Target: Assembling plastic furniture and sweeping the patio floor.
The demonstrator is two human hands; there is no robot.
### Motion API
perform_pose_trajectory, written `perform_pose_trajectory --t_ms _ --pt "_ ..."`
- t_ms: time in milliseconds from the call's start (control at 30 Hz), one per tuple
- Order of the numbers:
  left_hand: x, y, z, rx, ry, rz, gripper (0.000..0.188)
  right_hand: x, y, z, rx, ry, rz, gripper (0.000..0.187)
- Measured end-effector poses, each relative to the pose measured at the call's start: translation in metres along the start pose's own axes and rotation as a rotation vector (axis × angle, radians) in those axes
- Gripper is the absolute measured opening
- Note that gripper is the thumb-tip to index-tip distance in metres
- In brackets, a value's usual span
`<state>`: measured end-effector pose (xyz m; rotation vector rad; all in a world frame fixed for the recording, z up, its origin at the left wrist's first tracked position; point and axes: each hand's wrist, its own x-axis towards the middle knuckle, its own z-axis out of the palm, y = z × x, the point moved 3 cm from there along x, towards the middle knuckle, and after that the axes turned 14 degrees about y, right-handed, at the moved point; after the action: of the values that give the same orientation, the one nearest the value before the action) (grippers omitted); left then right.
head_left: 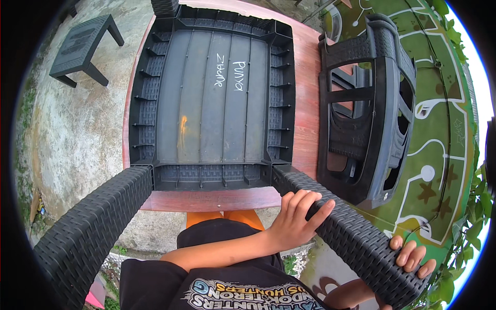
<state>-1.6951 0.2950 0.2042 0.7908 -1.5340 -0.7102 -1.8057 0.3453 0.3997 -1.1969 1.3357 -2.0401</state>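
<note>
A black plastic table [206, 132] with a woven pattern lies upside down, its ribbed underside facing up with white handwriting and an orange smear on it. The near right leg [354, 225] slants from its corner toward the lower right. My left hand [299, 217], its arm crossing my body, is closed over this leg partway along. Around the leg's outer end, my right hand [411, 258] has its fingers wrapped; its palm is hidden. The near left leg [93, 217] stands at its corner, untouched. Part of another leg [165, 7] shows at the far left corner.
Beneath the upturned piece is a reddish wood-grain table [307, 111]. Black plastic chairs [356, 98], apparently stacked, lie on their side at the right, by a green painted wall [439, 134]. A small dark table [85, 46] stands on the concrete floor [82, 121] at the left.
</note>
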Motion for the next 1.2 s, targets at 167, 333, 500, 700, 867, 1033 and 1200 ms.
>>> perform_pose_trajectory --t_ms 167,333,500,700,867,1033,1200 --pt "-0.003 -0.001 -0.007 -0.047 0.002 -0.029 0.073 -0.022 -0.002 0.015 -0.033 0.057 -0.129 0.040" --pt "0.002 -0.007 -0.004 -0.055 -0.091 -0.009 0.074 -0.015 -0.001 0.022 -0.066 0.168 -0.052 0.044" --pt "0.023 -0.007 -0.004 -0.043 -0.190 0.017 0.077 0.002 0.006 0.028 -0.098 0.309 -0.079 0.025" --pt "0.042 -0.012 -0.006 0.044 -0.238 0.053 0.076 0.033 0.016 0.023 -0.130 -0.108 -0.021 0.064" --pt "0.068 -0.024 -0.012 0.023 -0.474 0.059 0.071 0.064 0.022 0.029 -0.257 -0.188 -0.092 0.075" --pt "0.090 -0.039 -0.022 0.053 -0.533 -0.002 0.070 0.074 0.025 0.041 -0.108 -0.130 -0.163 0.059" --pt "0.079 -0.034 -0.028 0.123 -0.477 -0.016 0.070 0.071 0.030 0.046 -0.083 -0.178 -0.194 0.059"
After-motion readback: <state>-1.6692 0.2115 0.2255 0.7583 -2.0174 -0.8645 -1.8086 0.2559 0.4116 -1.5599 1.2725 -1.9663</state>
